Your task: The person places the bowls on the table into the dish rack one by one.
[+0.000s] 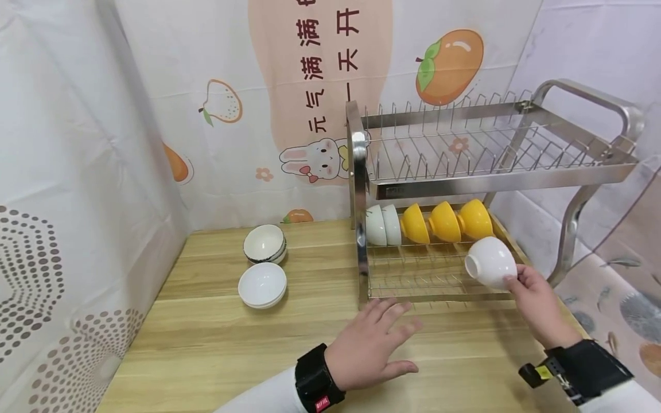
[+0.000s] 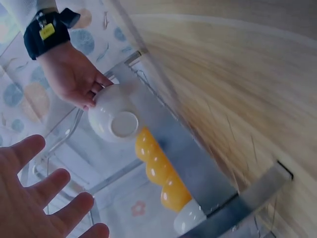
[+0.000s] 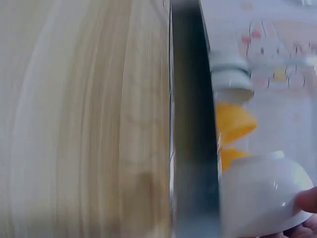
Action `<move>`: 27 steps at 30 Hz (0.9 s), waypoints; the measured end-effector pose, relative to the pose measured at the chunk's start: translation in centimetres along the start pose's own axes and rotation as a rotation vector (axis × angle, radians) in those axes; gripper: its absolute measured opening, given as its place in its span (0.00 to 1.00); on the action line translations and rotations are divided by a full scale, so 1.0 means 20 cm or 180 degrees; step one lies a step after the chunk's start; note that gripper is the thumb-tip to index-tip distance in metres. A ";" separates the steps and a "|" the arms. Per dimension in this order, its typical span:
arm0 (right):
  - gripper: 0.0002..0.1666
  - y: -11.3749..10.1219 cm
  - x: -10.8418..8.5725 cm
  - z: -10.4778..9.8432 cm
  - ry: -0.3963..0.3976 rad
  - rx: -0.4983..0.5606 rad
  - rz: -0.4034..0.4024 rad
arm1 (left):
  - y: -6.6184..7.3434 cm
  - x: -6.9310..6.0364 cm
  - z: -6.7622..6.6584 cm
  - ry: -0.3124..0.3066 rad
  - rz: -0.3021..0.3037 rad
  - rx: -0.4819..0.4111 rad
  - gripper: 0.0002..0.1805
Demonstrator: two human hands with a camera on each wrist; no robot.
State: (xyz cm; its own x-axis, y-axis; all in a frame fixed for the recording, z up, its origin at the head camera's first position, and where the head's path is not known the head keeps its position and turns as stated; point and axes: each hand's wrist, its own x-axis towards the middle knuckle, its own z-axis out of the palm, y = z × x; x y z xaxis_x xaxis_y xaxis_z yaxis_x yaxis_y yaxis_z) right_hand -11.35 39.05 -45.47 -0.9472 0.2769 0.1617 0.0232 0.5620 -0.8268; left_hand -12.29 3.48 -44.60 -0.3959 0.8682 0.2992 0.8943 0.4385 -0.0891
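Observation:
My right hand (image 1: 539,307) pinches the rim of a white bowl (image 1: 490,263), tilted on its side with its foot facing left, at the front right of the rack's lower tier. Behind it, a row of yellow bowls (image 1: 445,222) and two white bowls (image 1: 391,225) stand on edge along the back of that tier. The left wrist view shows the held white bowl (image 2: 115,114) from its foot side. My left hand (image 1: 369,347) is spread over the table in front of the rack, holding nothing.
A metal two-tier dish rack (image 1: 506,183) stands at the right, its upper tier bearing wire dividers. To its left on the wooden table (image 1: 206,344) sit dark-rimmed white bowls (image 1: 264,243) and plain white bowls (image 1: 262,284), both stacked. Printed curtains hang behind and beside.

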 end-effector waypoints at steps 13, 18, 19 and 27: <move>0.23 0.15 0.11 -0.07 -0.0094 -0.0131 0.0247 | 0.05 0.05 0.05 -0.0304 0.0093 0.0045 0.37; 0.26 0.16 0.13 -0.07 -0.0095 -0.0392 0.0249 | 0.06 0.06 0.08 -0.0337 0.0073 0.0059 0.37; 0.26 0.16 0.13 -0.07 -0.0087 -0.0449 0.0254 | 0.06 0.07 0.08 -0.0349 0.0066 0.0050 0.37; 0.27 0.17 0.14 -0.08 -0.0070 -0.0671 0.0247 | 0.06 0.10 0.10 -0.0371 0.0029 0.0042 0.37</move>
State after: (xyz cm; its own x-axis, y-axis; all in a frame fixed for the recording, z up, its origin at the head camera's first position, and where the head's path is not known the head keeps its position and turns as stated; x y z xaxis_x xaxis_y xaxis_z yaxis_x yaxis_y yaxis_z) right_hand -13.45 42.88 -46.96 -0.9466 0.3100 0.0884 0.1604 0.6908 -0.7051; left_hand -12.39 6.17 -46.04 -0.4101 0.8929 0.1860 0.8954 0.4329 -0.1040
